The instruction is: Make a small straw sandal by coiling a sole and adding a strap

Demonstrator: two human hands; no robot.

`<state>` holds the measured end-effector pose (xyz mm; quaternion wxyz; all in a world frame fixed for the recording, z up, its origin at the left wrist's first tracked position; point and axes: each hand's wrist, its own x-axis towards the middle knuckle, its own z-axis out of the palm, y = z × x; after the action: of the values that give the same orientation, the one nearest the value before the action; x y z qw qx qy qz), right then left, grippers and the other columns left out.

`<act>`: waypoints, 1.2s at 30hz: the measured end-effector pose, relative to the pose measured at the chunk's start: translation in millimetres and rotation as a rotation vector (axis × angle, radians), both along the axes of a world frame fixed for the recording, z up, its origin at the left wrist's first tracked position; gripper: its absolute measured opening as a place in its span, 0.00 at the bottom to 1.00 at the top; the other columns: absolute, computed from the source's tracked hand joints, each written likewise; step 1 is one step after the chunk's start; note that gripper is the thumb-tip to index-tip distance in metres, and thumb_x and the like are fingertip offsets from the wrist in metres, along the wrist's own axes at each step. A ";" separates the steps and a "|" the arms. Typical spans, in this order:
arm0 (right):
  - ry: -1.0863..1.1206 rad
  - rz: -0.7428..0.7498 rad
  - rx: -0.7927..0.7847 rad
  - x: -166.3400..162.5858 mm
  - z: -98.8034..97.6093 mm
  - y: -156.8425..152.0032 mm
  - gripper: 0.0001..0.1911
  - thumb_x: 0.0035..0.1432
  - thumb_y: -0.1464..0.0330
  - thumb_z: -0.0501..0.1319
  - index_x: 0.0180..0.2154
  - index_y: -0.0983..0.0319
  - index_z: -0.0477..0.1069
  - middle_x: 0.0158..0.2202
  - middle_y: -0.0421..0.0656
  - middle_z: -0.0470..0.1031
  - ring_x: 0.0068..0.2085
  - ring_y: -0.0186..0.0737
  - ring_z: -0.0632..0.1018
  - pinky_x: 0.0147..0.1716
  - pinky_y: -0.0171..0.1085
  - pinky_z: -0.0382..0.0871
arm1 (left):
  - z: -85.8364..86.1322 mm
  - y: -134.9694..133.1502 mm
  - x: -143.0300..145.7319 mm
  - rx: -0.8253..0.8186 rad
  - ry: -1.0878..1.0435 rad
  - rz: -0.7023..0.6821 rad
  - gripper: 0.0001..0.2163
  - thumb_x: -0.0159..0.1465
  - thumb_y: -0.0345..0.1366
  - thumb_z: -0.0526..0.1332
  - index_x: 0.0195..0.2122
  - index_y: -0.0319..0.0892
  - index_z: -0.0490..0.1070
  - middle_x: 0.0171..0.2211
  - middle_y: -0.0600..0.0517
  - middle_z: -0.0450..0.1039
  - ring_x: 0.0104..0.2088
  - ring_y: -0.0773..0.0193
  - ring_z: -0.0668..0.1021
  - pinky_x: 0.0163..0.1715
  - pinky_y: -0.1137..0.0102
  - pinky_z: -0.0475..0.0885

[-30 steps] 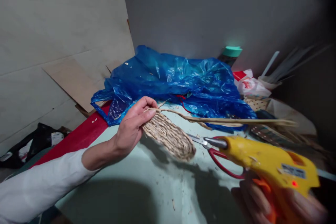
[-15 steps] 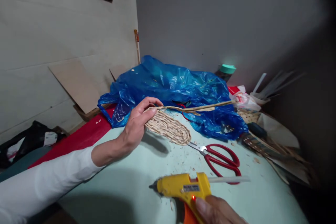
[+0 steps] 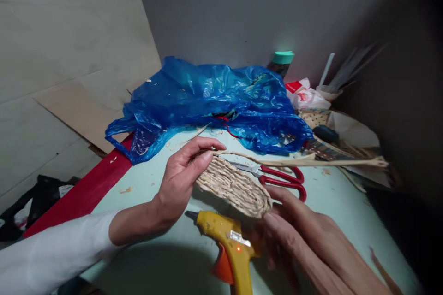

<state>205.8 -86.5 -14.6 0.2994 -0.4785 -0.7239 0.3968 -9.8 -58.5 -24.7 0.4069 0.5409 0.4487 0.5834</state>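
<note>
A flat oval woven straw mat (image 3: 233,185) is held a little above the pale green table (image 3: 166,258). My left hand (image 3: 185,175) grips its left end, thumb on top and fingers under. My right hand (image 3: 294,226) touches the mat's right end with fingers stretched out. A loose braided strand (image 3: 311,162) runs from the mat off to the right. A yellow glue gun (image 3: 230,244) with a lit red lamp lies on the table just below the mat, free of both hands.
Red-handled scissors (image 3: 280,176) lie behind the mat. A crumpled blue plastic bag (image 3: 214,99) fills the back of the table, with a teal-capped bottle (image 3: 281,61), white bags and woven scraps at the back right. A red strip (image 3: 86,191) edges the table's left side.
My right hand put the glue gun down on the table and moved up to the mat's right end. The left hand kept its grip on the mat.
</note>
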 end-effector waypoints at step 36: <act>-0.159 0.101 0.501 3.8 -5.4 5.1 0.14 0.69 0.68 0.48 0.37 0.55 0.70 0.32 0.41 0.80 0.25 0.37 0.80 0.22 0.31 0.72 | 33.6 3.9 -7.4 0.142 0.625 -0.101 0.05 0.58 0.28 0.67 0.28 0.43 0.82 0.28 0.52 0.79 0.29 0.64 0.77 0.32 0.71 0.72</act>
<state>209.6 -81.4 -20.0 0.3304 -0.3824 -0.8437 0.1809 -17.2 -54.6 9.0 0.2393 0.7425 0.4826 0.3981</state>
